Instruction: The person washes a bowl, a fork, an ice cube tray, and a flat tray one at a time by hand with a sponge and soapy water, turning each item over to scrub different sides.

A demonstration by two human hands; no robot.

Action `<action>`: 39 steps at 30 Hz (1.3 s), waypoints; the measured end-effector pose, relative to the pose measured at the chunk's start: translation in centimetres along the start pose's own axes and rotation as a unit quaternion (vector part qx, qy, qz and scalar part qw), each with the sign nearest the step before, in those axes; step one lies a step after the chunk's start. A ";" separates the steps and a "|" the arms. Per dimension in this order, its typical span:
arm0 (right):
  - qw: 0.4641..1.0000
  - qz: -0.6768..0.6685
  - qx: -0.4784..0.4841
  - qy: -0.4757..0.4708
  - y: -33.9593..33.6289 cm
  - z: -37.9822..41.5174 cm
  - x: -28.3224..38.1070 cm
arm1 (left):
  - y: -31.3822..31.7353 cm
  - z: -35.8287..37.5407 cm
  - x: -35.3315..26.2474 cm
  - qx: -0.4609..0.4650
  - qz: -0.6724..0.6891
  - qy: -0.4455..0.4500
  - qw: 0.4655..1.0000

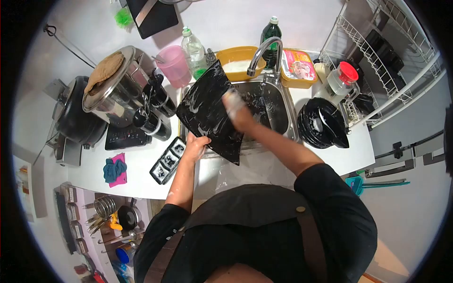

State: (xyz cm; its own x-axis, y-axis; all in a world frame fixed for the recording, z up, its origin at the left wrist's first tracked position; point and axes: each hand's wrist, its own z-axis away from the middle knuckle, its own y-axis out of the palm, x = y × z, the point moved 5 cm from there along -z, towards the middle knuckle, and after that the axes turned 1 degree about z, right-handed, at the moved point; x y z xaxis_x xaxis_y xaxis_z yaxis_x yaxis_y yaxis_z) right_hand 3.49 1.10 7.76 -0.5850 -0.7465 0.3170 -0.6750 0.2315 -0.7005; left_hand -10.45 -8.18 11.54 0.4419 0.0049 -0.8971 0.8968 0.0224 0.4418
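A black rectangular plate [200, 108], streaked with white suds, is held tilted over the left side of the metal sink [284, 106]. My left hand [195, 147] grips its lower left edge, thumb on the near face. Against the plate's right part, my right hand [238, 112] is smeared by motion; something whitish shows at its fingers, suds or a sponge. Inside the basin lies another dark, soapy item, partly hidden by my arm. To the left of my left forearm is a black three-compartment tray [167, 162] with suds in it.
Behind the sink are a faucet [269, 47], a yellow basin [231, 59], bottles and a pink pitcher [173, 66]. Soapy black dishes [314, 123] are stacked at right, near a glass jug [336, 85] and a wire rack [365, 49]. Left stand a large pot [115, 89] and black containers [151, 125].
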 end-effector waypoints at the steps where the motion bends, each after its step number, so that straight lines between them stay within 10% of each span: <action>1: 0.999 -0.027 0.005 -0.031 0.5 0.3 2.1 | -0.4 -0.3 0.3 -0.012 -0.005 -0.014 1.000; 5: 0.991 -0.071 -0.052 -0.100 -3.2 -1.2 3.1 | -0.9 -0.5 1.2 0.025 0.042 -0.020 0.999; 9: 0.923 -0.172 -0.132 0.319 -1.3 0.5 -2.8 | 1.4 0.2 -0.1 0.057 0.013 0.008 0.998; 11: 0.977 -0.099 -0.189 0.000 -3.8 -0.9 3.5 | 1.6 -0.5 0.4 0.052 0.022 -0.022 0.998; 16: 0.960 -0.044 -0.214 0.176 -4.6 -0.8 -3.9 | 2.4 0.2 -0.2 0.036 0.010 -0.006 0.999; 21: 0.976 0.009 -0.213 -0.046 -3.8 -1.3 0.2 | 1.6 -0.1 0.9 0.023 0.048 -0.012 0.998; 23: 0.964 -0.069 -0.140 0.213 -3.9 -1.8 -5.6 | 2.1 0.6 0.4 0.056 0.042 -0.009 0.997; 26: 0.977 -0.029 -0.207 -0.045 -3.4 -1.7 -0.4 | 0.8 0.4 1.7 0.021 0.033 -0.035 0.999; 30: 0.986 0.017 -0.107 0.126 -3.9 -2.3 -4.3 | 0.9 0.5 1.6 0.027 0.058 -0.043 0.997; 36: 0.978 -0.092 -0.183 -0.037 -4.2 -2.0 0.7 | 0.5 0.6 1.8 0.009 0.083 -0.024 0.996; 39: 0.980 0.014 -0.156 0.121 -5.4 -3.0 -4.4 | 0.3 1.6 1.6 -0.001 0.062 -0.047 0.997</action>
State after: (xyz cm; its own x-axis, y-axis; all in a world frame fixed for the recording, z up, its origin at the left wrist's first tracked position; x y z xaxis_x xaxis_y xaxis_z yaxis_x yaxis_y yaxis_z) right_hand 8.39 5.03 12.04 -0.6697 -0.5759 0.4689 -0.7394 0.4582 -0.4933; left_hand -9.47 -9.75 10.26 0.5501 -0.0855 -0.8307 0.8348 0.0297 0.5498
